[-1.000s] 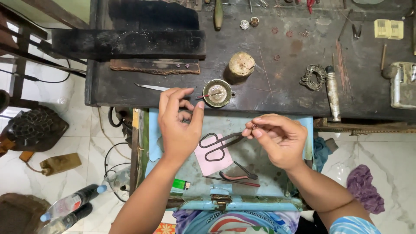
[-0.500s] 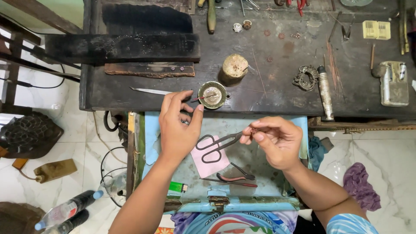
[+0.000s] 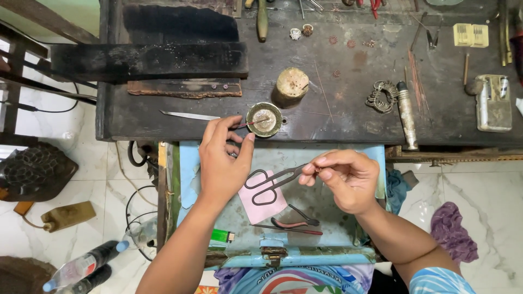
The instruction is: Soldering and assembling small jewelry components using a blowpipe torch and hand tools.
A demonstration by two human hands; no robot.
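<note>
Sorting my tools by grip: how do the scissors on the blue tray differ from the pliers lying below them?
The scissors are bare grey metal with two round loop handles; the pliers have straight red-covered handles. The scissors are the larger tool and lie partly on a pink paper; the pliers rest on the blue tray itself. The scissors' tips point at the right hand; the pliers lie apart from both hands. Both lie flat in the tray.

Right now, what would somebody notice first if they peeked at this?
Probably the two hands in the middle: the left hand reaches with a thin stick toward a small round dish on the dark workbench, and the right hand pinches something tiny. Between them, black scissors lie on pink paper.
</note>
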